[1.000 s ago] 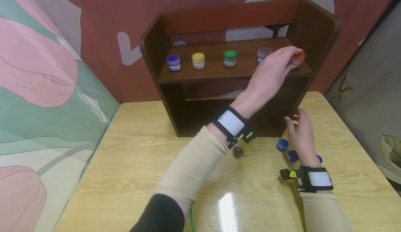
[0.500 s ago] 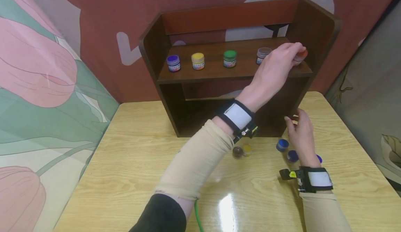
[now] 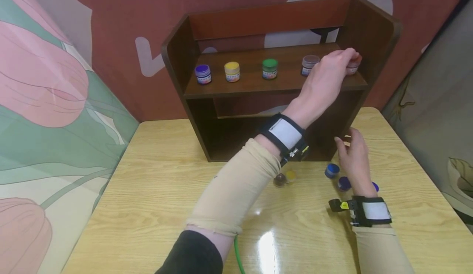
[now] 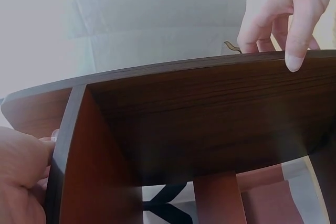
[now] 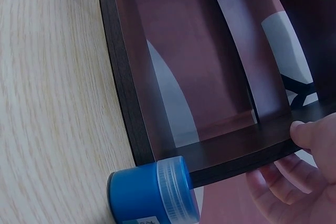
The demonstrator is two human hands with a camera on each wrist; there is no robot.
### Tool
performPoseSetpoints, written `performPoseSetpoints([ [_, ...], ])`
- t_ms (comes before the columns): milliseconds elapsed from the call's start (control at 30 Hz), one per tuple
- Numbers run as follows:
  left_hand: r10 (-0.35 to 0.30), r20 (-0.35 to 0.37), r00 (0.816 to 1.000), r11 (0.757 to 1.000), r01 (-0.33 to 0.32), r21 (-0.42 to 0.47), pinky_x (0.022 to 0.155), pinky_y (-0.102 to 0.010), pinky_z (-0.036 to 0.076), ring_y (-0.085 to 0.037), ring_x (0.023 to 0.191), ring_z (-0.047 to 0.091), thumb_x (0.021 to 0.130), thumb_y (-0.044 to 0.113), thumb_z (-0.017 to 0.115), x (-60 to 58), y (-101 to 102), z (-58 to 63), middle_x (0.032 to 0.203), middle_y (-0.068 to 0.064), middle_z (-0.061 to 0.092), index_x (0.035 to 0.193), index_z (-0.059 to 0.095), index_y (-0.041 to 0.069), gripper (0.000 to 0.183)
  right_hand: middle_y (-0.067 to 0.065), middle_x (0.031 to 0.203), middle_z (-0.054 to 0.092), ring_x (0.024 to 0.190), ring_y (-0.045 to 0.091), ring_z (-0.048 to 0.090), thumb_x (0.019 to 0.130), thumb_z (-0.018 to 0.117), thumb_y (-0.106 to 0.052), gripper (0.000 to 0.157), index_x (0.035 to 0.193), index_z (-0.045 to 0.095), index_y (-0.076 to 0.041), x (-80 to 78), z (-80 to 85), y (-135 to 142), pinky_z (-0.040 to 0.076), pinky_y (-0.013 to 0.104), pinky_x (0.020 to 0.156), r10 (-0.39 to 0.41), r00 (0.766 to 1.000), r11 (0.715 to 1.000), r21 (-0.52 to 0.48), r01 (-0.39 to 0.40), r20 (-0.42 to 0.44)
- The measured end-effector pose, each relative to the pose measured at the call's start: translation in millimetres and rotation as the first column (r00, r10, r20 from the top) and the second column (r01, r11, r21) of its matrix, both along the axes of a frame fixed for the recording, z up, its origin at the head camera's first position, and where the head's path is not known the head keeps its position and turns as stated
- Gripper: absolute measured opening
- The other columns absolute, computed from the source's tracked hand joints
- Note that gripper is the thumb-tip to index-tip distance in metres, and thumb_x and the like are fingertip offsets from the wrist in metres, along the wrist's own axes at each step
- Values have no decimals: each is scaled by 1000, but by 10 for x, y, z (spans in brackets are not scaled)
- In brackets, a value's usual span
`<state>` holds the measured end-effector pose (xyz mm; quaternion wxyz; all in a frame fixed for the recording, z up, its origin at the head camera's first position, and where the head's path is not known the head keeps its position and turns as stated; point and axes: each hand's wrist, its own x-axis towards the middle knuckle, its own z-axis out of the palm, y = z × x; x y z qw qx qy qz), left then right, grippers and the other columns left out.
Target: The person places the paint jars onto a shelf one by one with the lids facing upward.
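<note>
My left hand (image 3: 325, 79) reaches to the right end of the upper shelf. Its fingers hold a paint jar with an orange-red lid (image 3: 353, 65), which appears to stand on the board near the side panel. In the left wrist view the upright board hides this jar and the fingertips. My right hand (image 3: 356, 159) grips the front edge of the brown wooden shelf unit's right side panel (image 4: 199, 114), thumb inside and fingers outside. Along the upper shelf stand a purple jar (image 3: 203, 74), a yellow jar (image 3: 232, 72), a green jar (image 3: 269, 69) and a dark jar with a clear lid (image 3: 309, 65).
On the table (image 3: 155, 208), a blue jar (image 3: 332, 170) and a dark blue jar (image 3: 344, 183) lie near my right wrist; another blue one (image 3: 375, 186) is partly hidden behind it. A brown jar (image 3: 279, 179) and a yellow jar (image 3: 290, 177) stand before the unit.
My left hand has shifted slightly right and back with the orange-red-lidded jar, which now looks more upright, close to the side panel. The right hand keeps its grip.
</note>
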<state>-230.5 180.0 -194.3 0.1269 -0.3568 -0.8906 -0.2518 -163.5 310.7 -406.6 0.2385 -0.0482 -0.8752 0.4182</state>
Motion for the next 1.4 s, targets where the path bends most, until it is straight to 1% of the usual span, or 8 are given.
performPoseSetpoints([
  [233, 16, 14, 1000, 1000, -16, -3, 91, -12, 47, -1, 122, 56, 98, 15, 54, -4, 6, -13, 140, 4, 58, 139, 52, 17, 41, 29, 134, 48, 119, 46, 49, 102, 47, -26, 50, 144, 38, 2, 12, -1, 11, 47, 63, 95, -2, 1000, 1000, -1, 2, 22],
  [400, 27, -7, 1000, 1000, -27, -15, 94, -14, 47, -3, 121, 56, 97, 18, 55, -8, 10, -16, 140, 4, 58, 140, 51, 18, 43, 29, 135, 48, 120, 46, 49, 102, 47, -26, 51, 145, 37, 0, 21, 7, 15, 46, 63, 95, 0, 1000, 1000, 0, 0, 29],
  [700, 4, -48, 999, 1000, -4, -5, 85, -14, 51, -7, 116, 60, 98, 18, 55, 14, -27, -25, 151, 1, 47, 150, 37, 17, 56, 27, 136, 48, 120, 44, 49, 102, 46, -28, 52, 146, 37, -1, 20, 13, 14, 46, 62, 96, -2, 999, 1000, 4, 1, 38],
  [867, -9, -123, 992, 998, 1, -63, 99, -13, 43, -9, 132, 49, 99, 18, 52, 88, -149, -6, 157, -3, 39, 151, 36, 15, 54, 28, 137, 47, 121, 44, 49, 102, 45, -29, 53, 146, 36, -1, 25, 17, 15, 46, 62, 96, 5, 999, 1000, 2, -5, 38],
  [967, -15, -200, 980, 997, -1, -80, 106, -14, 37, -11, 139, 43, 100, 18, 51, 151, -280, 28, 157, -5, 40, 150, 39, 12, 51, 28, 136, 48, 120, 44, 49, 102, 46, -28, 52, 145, 37, 0, 20, 15, 17, 46, 62, 95, 5, 1000, 1000, 2, -5, 24],
  [1167, -20, -331, 944, 999, 4, -49, 108, -11, 32, -11, 133, 49, 100, 18, 53, 280, -574, 96, 147, -5, 51, 142, 49, 9, 43, 30, 131, 50, 116, 46, 51, 102, 47, -24, 48, 139, 41, 5, 4, 8, 26, 48, 63, 91, -2, 1000, 1000, 9, 2, -12],
  [1267, -15, -368, 930, 1000, 15, -3, 106, -11, 35, -12, 128, 53, 99, 19, 54, 336, -719, 84, 141, -5, 57, 137, 54, 8, 39, 30, 130, 50, 116, 46, 51, 102, 47, -24, 48, 138, 42, 6, 7, 10, 28, 48, 63, 91, -6, 1000, 1000, 6, 6, -13],
  [1400, -10, -456, 890, 995, 56, 87, 106, -14, 38, -14, 120, 60, 98, 21, 57, 383, -928, 4, 129, -7, 65, 129, 61, 6, 35, 30, 132, 49, 118, 46, 50, 102, 46, -25, 49, 140, 41, 4, 14, 20, 30, 47, 63, 93, -3, 1000, 1000, 3, 3, 2],
])
